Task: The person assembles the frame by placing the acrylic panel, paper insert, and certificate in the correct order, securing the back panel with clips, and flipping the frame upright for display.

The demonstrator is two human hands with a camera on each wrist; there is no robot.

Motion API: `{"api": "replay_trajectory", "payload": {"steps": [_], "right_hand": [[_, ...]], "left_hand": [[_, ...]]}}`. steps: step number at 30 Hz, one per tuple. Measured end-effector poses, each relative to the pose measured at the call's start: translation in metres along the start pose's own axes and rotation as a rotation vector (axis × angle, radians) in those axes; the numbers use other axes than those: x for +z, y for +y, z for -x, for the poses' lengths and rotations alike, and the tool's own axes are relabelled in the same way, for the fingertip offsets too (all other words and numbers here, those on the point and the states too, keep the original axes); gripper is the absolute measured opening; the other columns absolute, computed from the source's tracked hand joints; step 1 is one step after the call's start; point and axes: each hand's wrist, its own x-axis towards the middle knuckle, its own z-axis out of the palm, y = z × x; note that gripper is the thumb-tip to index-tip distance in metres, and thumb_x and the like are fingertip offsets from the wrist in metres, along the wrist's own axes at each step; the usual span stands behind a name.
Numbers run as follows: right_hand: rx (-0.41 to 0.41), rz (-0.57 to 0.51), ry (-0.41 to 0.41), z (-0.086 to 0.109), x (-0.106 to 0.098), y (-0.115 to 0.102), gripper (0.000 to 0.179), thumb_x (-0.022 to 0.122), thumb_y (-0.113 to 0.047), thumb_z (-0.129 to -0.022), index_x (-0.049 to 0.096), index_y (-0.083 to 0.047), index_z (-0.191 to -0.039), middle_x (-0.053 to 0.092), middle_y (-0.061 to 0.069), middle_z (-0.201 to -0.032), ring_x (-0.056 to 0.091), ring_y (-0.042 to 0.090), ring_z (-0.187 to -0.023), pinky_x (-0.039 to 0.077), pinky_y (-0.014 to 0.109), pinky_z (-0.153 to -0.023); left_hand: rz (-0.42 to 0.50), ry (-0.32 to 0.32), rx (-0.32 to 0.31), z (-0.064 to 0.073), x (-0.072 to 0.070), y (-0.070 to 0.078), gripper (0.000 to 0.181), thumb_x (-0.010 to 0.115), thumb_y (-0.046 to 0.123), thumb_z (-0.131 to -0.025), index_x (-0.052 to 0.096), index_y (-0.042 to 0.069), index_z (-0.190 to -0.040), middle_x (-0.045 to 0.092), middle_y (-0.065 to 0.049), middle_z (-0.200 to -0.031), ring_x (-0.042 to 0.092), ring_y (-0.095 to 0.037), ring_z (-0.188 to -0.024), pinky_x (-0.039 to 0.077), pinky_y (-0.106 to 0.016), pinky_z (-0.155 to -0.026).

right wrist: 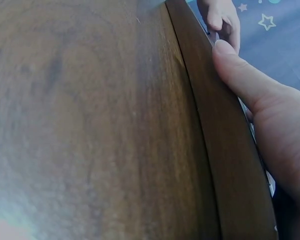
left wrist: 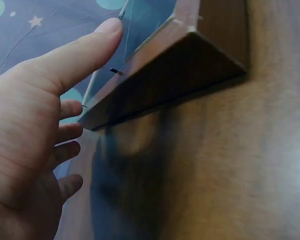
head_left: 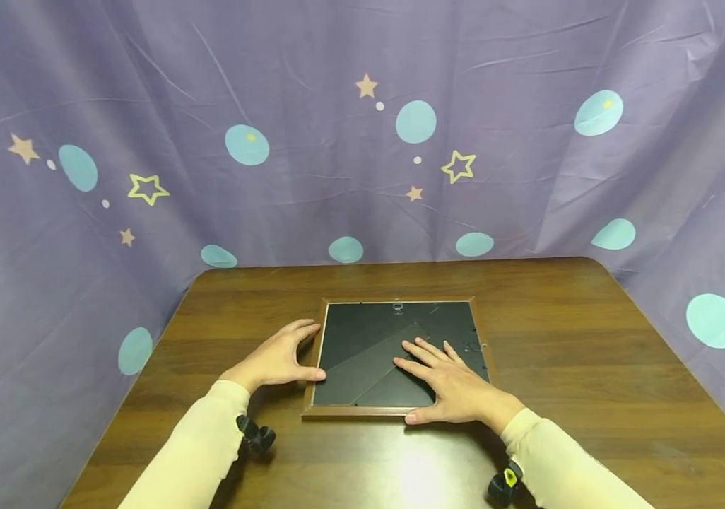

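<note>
A picture frame with a brown wooden rim lies back side up on the table. Its black backing board shows, with a folded stand leg flat against it and a small metal hanger near the far edge. Beside the left rim is my left hand, fingers spread, its thumb reaching over the rim. In the left wrist view its fingers curve loosely without gripping. My right hand rests on the lower right of the backing, fingers outstretched. Its thumb touches the near rim in the right wrist view.
The wooden table extends around the frame on every side. A purple curtain with stars and blue ovals hangs behind and at both sides. Dark devices sit at the left wrist and right wrist.
</note>
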Motion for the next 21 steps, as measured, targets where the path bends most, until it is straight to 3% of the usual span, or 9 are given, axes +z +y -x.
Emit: {"api": "replay_trajectory", "payload": {"steps": [4, 7, 10, 13, 17, 21], "right_hand": [[-0.005, 0.007, 0.013, -0.001, 0.001, -0.001, 0.092, 0.058, -0.076, -0.075, 0.032, -0.029, -0.151, 0.019, 0.002, -0.159, 0.012, 0.028, -0.146, 0.01, 0.065, -0.109], [-0.003, 0.008, 0.019, -0.001, 0.0, -0.001, 0.092, 0.058, -0.075, -0.076, 0.032, -0.029, -0.151, 0.019, 0.002, -0.159, 0.012, 0.027, -0.146, 0.01, 0.064, -0.11], [-0.001, 0.005, 0.013, -0.001, -0.001, -0.001, 0.092, 0.058, -0.075, -0.076, 0.032, -0.029, -0.151, 0.019, 0.001, -0.159, 0.01, 0.026, -0.146, 0.01, 0.063, -0.11], [-0.002, 0.003, 0.012, -0.001, -0.001, -0.002, 0.092, 0.058, -0.075, -0.076, 0.032, -0.029, -0.151, 0.019, 0.002, -0.159, 0.01, 0.026, -0.146, 0.01, 0.063, -0.11], [-0.001, 0.002, 0.012, 0.001, 0.0, -0.001, 0.091, 0.058, -0.074, -0.077, 0.032, -0.029, -0.151, 0.019, 0.002, -0.159, 0.011, 0.026, -0.146, 0.01, 0.064, -0.11], [-0.002, -0.001, 0.007, 0.002, 0.0, -0.001, 0.091, 0.058, -0.074, -0.077, 0.031, -0.029, -0.152, 0.018, 0.002, -0.16, 0.01, 0.026, -0.146, 0.009, 0.063, -0.111]], "left_hand": [[0.02, 0.035, 0.026, 0.009, 0.005, -0.001, 0.098, 0.079, 0.061, -0.067, 0.044, 0.008, -0.143, 0.037, -0.013, -0.149, 0.034, -0.033, -0.136, 0.034, -0.053, -0.105], [0.005, 0.107, 0.046, 0.018, 0.009, 0.002, 0.079, 0.078, 0.056, -0.071, 0.057, 0.011, -0.132, 0.045, -0.009, -0.143, 0.042, -0.03, -0.131, 0.039, -0.051, -0.101], [-0.027, 0.197, 0.114, 0.028, 0.013, 0.007, 0.05, 0.081, 0.047, -0.073, 0.069, 0.015, -0.109, 0.055, -0.004, -0.129, 0.051, -0.024, -0.121, 0.045, -0.046, -0.096], [-0.051, 0.284, 0.204, 0.036, 0.017, 0.01, 0.031, 0.084, 0.037, -0.072, 0.075, 0.017, -0.093, 0.063, 0.0, -0.114, 0.058, -0.019, -0.109, 0.05, -0.041, -0.088], [-0.06, 0.355, 0.277, 0.041, 0.02, 0.011, 0.027, 0.087, 0.032, -0.069, 0.078, 0.014, -0.087, 0.067, 0.003, -0.104, 0.061, -0.015, -0.101, 0.052, -0.037, -0.083], [-0.069, 0.358, 0.3, 0.043, 0.022, 0.009, 0.028, 0.085, 0.032, -0.072, 0.079, 0.013, -0.091, 0.068, 0.003, -0.105, 0.061, -0.014, -0.101, 0.053, -0.035, -0.082]]}}
